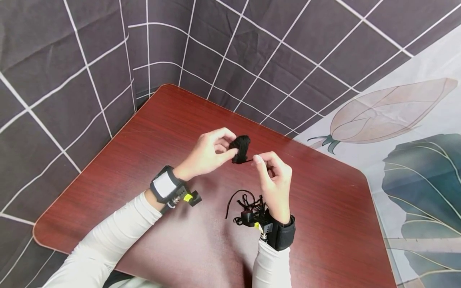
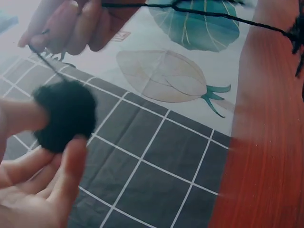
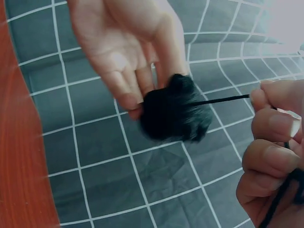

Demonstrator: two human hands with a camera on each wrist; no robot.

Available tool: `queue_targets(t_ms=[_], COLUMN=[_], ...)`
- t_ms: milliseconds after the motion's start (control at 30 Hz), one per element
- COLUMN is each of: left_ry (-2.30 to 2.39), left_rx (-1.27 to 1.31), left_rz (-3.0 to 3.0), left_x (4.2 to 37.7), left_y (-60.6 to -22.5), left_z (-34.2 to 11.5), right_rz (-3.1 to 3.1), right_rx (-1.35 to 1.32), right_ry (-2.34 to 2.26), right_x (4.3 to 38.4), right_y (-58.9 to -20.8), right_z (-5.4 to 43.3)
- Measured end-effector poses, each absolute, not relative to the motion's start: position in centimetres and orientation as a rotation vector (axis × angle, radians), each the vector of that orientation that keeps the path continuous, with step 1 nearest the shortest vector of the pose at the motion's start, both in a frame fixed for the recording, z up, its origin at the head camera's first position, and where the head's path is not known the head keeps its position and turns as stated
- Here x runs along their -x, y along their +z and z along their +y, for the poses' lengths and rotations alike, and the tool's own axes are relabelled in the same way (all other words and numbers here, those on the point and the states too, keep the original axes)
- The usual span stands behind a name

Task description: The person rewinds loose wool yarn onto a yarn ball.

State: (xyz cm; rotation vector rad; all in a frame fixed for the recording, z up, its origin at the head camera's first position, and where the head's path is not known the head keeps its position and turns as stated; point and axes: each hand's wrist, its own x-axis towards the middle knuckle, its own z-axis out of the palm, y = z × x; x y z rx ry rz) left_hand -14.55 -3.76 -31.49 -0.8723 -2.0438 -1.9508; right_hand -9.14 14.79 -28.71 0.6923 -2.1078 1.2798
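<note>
A small wound ball of black yarn (image 1: 241, 149) is held above the table, pinched between the thumb and fingers of my left hand (image 1: 214, 152). From the ball a short taut strand of yarn (image 3: 222, 100) runs to my right hand (image 1: 275, 176), whose thumb and fingertips pinch it. The left wrist view shows the ball (image 2: 69, 116) from the side, with the thumb and fingers about it. More yarn trails from the right hand down toward a loose tangle of black yarn (image 1: 248, 200), which lies on the table below it, partly hidden by the right wrist camera.
The reddish-brown table (image 1: 173, 120) has rounded corners. A dark cloth with a white grid (image 1: 216, 52) hangs behind and to the left. At the right hangs a pale cloth with leaf prints (image 1: 396, 120). Each wrist wears a strapped camera.
</note>
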Motion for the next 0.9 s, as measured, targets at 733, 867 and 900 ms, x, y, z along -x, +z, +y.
queue_targets(t_ms=[733, 867, 900], left_ry=[-2.555, -2.612, -2.602], left_rx=[1.521, 1.206, 1.122], left_rz=[-1.577, -1.454, -1.443], left_x=[14.6, 14.6, 14.6], left_y=[-31.6, -31.6, -31.5], left_z=[-4.1, -3.9, -3.8], right_rz=[-2.154, -2.268, -2.297], right_rx=[-0.669, -0.73, -0.745], right_ry=[1.322, 1.245, 1.22], right_x=[10.2, 10.4, 10.4], right_y=[-29.6, -29.8, -29.8], right_z=[15.4, 15.2, 15.1])
